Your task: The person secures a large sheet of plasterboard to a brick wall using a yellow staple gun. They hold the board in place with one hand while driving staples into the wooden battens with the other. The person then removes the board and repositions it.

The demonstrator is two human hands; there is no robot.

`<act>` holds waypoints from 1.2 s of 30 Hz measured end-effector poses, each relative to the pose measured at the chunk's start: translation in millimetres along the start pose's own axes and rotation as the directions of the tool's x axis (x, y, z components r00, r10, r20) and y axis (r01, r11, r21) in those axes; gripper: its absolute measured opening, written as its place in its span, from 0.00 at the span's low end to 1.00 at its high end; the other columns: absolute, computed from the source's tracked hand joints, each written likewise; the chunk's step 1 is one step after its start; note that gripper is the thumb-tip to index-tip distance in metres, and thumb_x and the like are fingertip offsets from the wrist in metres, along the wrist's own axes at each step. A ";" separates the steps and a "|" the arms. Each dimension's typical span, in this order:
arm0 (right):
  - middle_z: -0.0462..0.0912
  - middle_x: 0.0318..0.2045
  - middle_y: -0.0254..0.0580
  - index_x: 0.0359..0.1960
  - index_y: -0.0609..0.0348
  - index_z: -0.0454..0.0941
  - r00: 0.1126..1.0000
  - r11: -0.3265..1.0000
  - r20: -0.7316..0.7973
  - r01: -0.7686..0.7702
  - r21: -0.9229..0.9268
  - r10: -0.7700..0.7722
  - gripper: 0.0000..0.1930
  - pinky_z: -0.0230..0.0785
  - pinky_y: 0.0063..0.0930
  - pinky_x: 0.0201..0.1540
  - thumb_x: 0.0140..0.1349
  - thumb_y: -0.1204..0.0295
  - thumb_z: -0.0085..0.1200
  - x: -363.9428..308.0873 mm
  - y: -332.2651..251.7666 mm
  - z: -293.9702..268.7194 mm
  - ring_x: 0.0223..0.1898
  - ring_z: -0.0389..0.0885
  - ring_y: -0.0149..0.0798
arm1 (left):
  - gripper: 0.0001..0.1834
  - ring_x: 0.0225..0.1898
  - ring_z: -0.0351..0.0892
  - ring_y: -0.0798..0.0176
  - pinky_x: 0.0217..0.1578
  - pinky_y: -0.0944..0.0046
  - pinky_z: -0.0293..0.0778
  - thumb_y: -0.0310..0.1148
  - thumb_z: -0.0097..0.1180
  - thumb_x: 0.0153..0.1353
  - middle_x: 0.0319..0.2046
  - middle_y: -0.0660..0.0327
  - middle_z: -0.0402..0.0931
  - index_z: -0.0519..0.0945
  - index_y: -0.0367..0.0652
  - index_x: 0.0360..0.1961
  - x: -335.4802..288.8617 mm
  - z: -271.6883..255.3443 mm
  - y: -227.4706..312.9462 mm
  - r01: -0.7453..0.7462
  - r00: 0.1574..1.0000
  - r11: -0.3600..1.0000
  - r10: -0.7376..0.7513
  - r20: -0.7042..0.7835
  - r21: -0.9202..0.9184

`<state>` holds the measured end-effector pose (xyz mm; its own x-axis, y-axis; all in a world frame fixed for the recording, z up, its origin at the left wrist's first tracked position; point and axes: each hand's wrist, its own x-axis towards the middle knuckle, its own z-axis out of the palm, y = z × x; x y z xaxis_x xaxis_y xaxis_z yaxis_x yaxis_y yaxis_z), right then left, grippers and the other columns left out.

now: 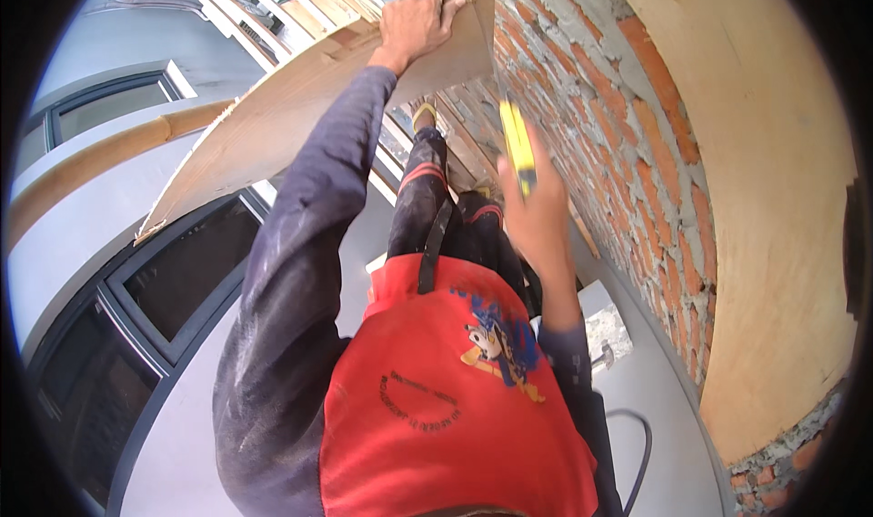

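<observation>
My left hand (414, 30) is closed over the far edge of a thin plywood board (300, 108), with the thumb and fingers bent round the edge. The board slants from the left toward the brick wall, and its near left edge looks rough and splintered. In my right hand (538, 208) is a handsaw (517, 144) with a yellow and black handle. Its grey blade is seen nearly edge-on, pointing away beside the board's right end. The right hand is blurred, and the board's corner partly hides where the blade meets it.
An unplastered brick wall (600, 126) runs close on the right, with a large pale panel (773, 199) beyond it. Wooden slats (273, 12) lie past the board. A bamboo pole (109, 162) and dark-framed windows (182, 281) are at left. A cable (644, 444) curves at lower right.
</observation>
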<state>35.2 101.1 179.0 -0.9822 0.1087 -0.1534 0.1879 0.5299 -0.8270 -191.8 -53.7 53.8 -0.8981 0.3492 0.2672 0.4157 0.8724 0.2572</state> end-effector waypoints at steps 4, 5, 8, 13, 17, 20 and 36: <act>0.71 0.53 0.61 0.62 0.60 0.60 0.999 1.000 0.045 -0.004 0.027 0.003 0.25 0.64 0.41 0.54 0.62 0.69 0.47 -31.6 2.1 -30.7 0.55 0.69 0.60 | 0.20 0.18 0.77 0.50 0.18 0.53 0.68 0.52 0.47 0.62 0.13 0.55 0.74 0.76 0.46 0.27 -13.9 -4.4 5.7 0.022 1.000 1.000 -0.022 -0.017 0.004; 0.72 0.52 0.62 0.61 0.60 0.61 0.996 0.996 0.044 -0.070 -0.060 0.073 0.25 0.65 0.42 0.52 0.62 0.69 0.48 -7.9 2.0 -21.3 0.54 0.70 0.59 | 0.20 0.18 0.77 0.50 0.18 0.53 0.68 0.52 0.47 0.62 0.13 0.55 0.74 0.76 0.46 0.27 -17.3 -2.5 10.1 0.005 1.000 1.000 -0.006 -0.024 -0.031; 0.73 0.49 0.63 0.60 0.63 0.62 0.994 0.992 0.017 -0.109 -0.070 0.111 0.25 0.67 0.43 0.47 0.62 0.69 0.49 34.6 7.1 15.4 0.48 0.73 0.61 | 0.20 0.17 0.77 0.51 0.18 0.53 0.68 0.52 0.47 0.62 0.14 0.56 0.75 0.76 0.47 0.27 -13.1 1.5 9.5 -0.019 0.999 0.997 0.016 -0.049 -0.069; 0.74 0.48 0.64 0.60 0.62 0.62 0.999 0.999 0.009 0.035 0.011 -0.036 0.25 0.68 0.45 0.46 0.61 0.69 0.49 -18.0 6.2 -19.7 0.47 0.74 0.62 | 0.20 0.17 0.77 0.50 0.17 0.51 0.67 0.53 0.47 0.62 0.14 0.56 0.75 0.75 0.48 0.27 -17.1 1.2 2.0 0.048 0.998 0.999 -0.047 -0.036 0.015; 0.74 0.48 0.64 0.61 0.62 0.61 0.991 0.992 0.051 -0.126 -0.008 0.127 0.26 0.67 0.44 0.48 0.62 0.69 0.49 6.2 5.3 -1.7 0.48 0.74 0.61 | 0.21 0.16 0.77 0.51 0.15 0.52 0.68 0.53 0.45 0.62 0.14 0.54 0.76 0.74 0.46 0.27 -12.8 1.4 7.4 0.011 1.000 1.000 -0.011 -0.026 -0.009; 0.73 0.49 0.64 0.62 0.62 0.59 0.990 0.992 0.067 -0.120 -0.033 0.122 0.26 0.67 0.42 0.50 0.62 0.70 0.48 10.8 -0.1 2.0 0.50 0.73 0.61 | 0.17 0.20 0.75 0.43 0.21 0.48 0.69 0.45 0.47 0.61 0.17 0.48 0.75 0.77 0.42 0.29 0.0 -12.0 -2.6 0.037 0.999 0.999 -0.037 0.020 -0.010; 0.73 0.50 0.62 0.61 0.63 0.60 0.973 0.981 0.143 -0.190 0.041 0.183 0.26 0.67 0.46 0.50 0.61 0.70 0.49 -49.0 -22.2 -46.1 0.49 0.74 0.60 | 0.19 0.21 0.76 0.42 0.22 0.47 0.69 0.49 0.45 0.63 0.18 0.48 0.75 0.75 0.44 0.32 6.8 -8.8 -5.5 0.034 0.999 0.999 -0.035 -0.032 -0.022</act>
<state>79.5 122.8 229.8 -0.9223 0.0826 -0.3776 0.3709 0.4645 -0.8041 -198.9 -59.1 62.4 -0.9071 0.3075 0.2875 0.3878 0.8762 0.2862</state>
